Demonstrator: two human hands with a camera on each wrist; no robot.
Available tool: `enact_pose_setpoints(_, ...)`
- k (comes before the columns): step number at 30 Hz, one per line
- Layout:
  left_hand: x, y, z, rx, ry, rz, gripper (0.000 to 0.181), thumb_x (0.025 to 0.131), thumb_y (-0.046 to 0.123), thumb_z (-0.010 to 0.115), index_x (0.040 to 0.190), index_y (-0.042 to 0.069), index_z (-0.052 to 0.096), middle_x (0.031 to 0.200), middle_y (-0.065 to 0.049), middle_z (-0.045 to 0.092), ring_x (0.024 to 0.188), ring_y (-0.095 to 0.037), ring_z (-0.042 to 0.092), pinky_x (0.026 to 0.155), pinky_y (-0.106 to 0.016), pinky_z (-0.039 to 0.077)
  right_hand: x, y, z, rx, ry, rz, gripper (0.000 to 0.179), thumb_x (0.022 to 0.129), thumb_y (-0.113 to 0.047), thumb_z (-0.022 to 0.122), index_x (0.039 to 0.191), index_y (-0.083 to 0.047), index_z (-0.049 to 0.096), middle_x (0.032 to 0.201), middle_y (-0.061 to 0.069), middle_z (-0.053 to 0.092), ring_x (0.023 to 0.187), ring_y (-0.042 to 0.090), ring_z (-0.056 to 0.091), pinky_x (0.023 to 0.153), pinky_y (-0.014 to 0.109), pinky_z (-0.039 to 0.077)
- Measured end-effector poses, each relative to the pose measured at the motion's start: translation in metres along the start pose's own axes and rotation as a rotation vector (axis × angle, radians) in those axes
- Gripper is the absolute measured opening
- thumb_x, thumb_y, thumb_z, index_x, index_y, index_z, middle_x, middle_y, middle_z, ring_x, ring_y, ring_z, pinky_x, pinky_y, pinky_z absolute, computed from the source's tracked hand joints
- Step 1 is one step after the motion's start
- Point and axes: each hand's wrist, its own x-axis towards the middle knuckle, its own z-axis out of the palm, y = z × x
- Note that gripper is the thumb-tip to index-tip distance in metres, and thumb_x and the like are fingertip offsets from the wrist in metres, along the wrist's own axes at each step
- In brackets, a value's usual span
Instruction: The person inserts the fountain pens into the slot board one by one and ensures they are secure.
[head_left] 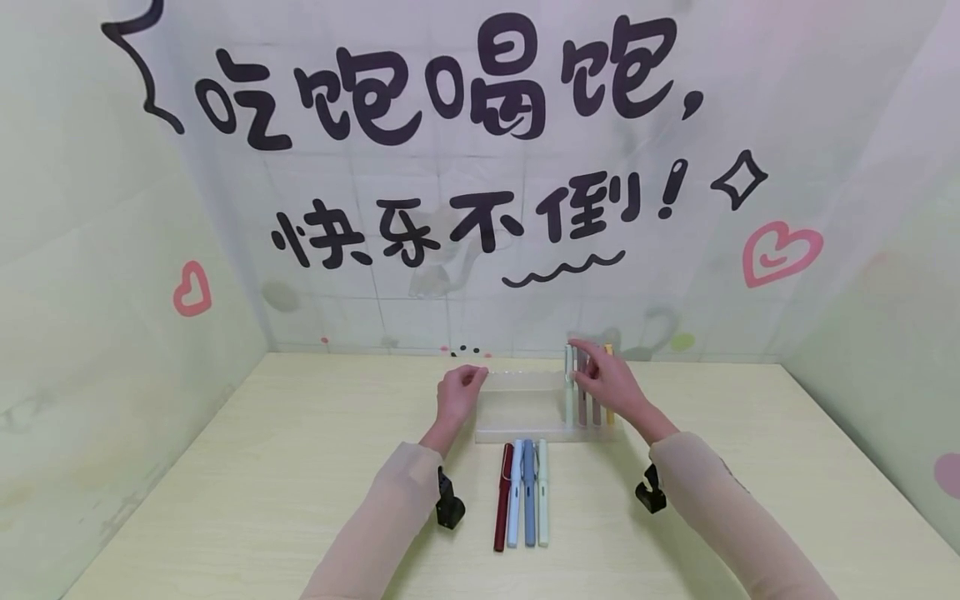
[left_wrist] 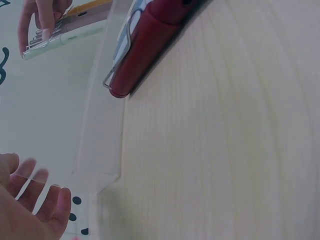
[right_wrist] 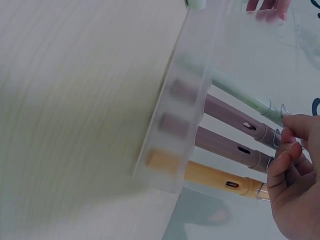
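Note:
A frosted clear pen stand (head_left: 517,435) is at the back of the table. My left hand (head_left: 459,392) pinches the top edge of its clear back panel at the left end, fingers behind the panel. Toward the right end, my right hand (head_left: 617,385) holds the cap end of a pale green pen (right_wrist: 240,93), which stands upright with its lower end in the stand's trough. Beside it stand two mauve pens (right_wrist: 232,116) and, outermost, a yellow-orange pen (right_wrist: 215,176). Right-hand fingers partly cover the caps of these pens.
Before the stand, a dark red pen (head_left: 502,504), a light blue pen (head_left: 514,504), a darker blue pen (head_left: 529,504) and another pale green pen (head_left: 543,504) lie side by side on the wood-grain table (head_left: 300,467). A printed backdrop (head_left: 450,325) rises behind the table.

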Motion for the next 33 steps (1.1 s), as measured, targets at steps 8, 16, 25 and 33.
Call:
enact_pose_setpoints(8, 0.0016, -0.0017, 0.0011, -0.009, -0.007, -0.017, 0.025, 0.087, 0.023, 0.055, 0.097, 0.002, 0.064, 0.092, -0.009, 0.063, 0.087, -0.022, 0.057, 0.076, -0.033, 0.046, 0.0012, 0.0016, 0.0007, -0.017, -0.02, 0.009, 0.05, 0.082, -0.006, 0.06, 0.128, -0.004, 0.043, 0.059, -0.002, 0.048, 0.05, 0.013, 0.042, 0.045, 0.029, 0.037)
enact_pose_setpoints(16, 0.0008, -0.0008, 0.0004, -0.005, 0.003, -0.009, 0.025, 0.087, 0.024, 0.056, 0.096, 0.003, 0.065, 0.091, -0.009, 0.064, 0.086, -0.022, 0.057, 0.075, -0.033, 0.046, 0.0014, -0.0007, 0.0001, -0.016, -0.023, 0.021, 0.05, 0.082, -0.007, 0.061, 0.129, -0.005, 0.042, 0.056, -0.002, 0.046, 0.048, 0.013, 0.041, 0.045, 0.029, 0.036)
enact_pose_setpoints(25, -0.0003, 0.0008, -0.0004, -0.006, 0.001, 0.003, 0.025, 0.087, 0.023, 0.055, 0.096, 0.002, 0.064, 0.091, -0.01, 0.064, 0.086, -0.022, 0.057, 0.075, -0.033, 0.046, 0.0007, -0.0005, 0.0004, -0.017, -0.024, 0.025, 0.051, 0.082, -0.007, 0.061, 0.13, -0.004, 0.041, 0.057, -0.002, 0.046, 0.049, 0.014, 0.041, 0.045, 0.029, 0.036)
enact_pose_setpoints(33, -0.0008, 0.0012, -0.0002, -0.003, 0.001, 0.008, 0.025, 0.087, 0.023, 0.055, 0.096, 0.001, 0.064, 0.092, -0.01, 0.063, 0.087, -0.023, 0.057, 0.076, -0.033, 0.046, -0.0045, 0.0006, 0.0009, 0.0, 0.037, -0.047, 0.05, 0.082, -0.005, 0.061, 0.128, -0.003, 0.043, 0.056, -0.003, 0.047, 0.049, 0.013, 0.042, 0.044, 0.028, 0.039)
